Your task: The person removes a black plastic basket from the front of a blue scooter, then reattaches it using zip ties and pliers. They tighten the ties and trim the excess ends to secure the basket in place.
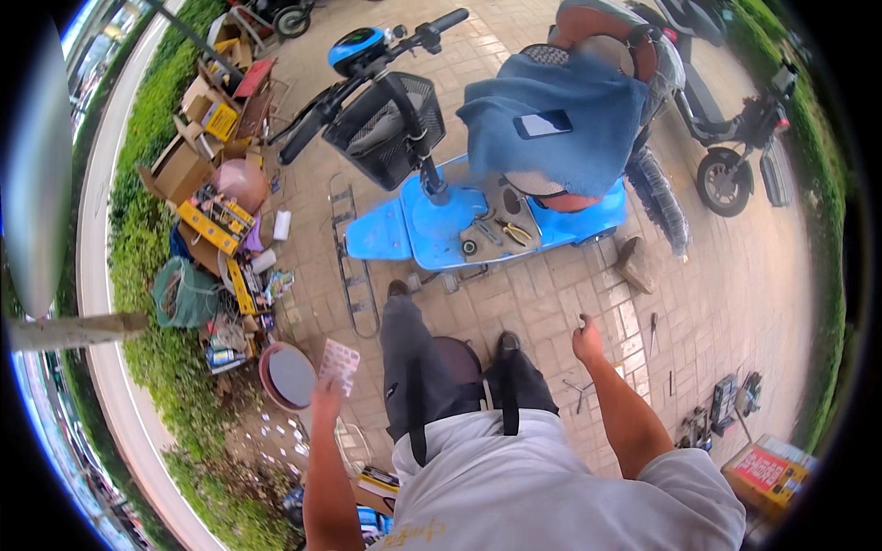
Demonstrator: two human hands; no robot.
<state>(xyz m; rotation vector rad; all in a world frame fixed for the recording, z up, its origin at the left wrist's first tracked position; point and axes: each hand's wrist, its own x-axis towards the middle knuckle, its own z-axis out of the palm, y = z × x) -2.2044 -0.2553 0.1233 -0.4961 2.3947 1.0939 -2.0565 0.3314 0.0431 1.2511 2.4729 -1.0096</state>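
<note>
- Left hand (326, 397): raised at the person's left side, fingers grasping a small pale sheet (339, 364) printed with rows of reddish dots, perhaps a card of patches or small parts; the kind cannot be told. The sheet stands just above the hand, over the paved ground (551, 303).
- Right hand (586, 338): held out over the paving on the right, fingers curled in; a small dark item may sit at the fingertips, but what it is, or whether anything is held, cannot be told.
- Blue electric scooter (432, 225): parked ahead of the person's feet, footboard bared, with pliers (514, 231) and small loose fittings lying on it. A black wire basket (386, 119) hangs at the handlebar; a blue cloth (551, 124) with a phone (542, 123) on top covers the seat.
- Round pale-faced basin (288, 375): on the ground just beside the left hand, near the hedge-side edge of the paving.
- Cardboard boxes (197, 156) and yellow packets: heaped along the left edge of the paving.
- Hand tools (653, 332): scattered on the paving to the right; a red box (767, 473) at the lower right.
- Step in hand, as judged: picking a part from the sheet during repair at the footboard.
- Next move, as judged: calls for freeing one piece from the sheet with the right fingers, then leaning forward to the open footboard.
</note>
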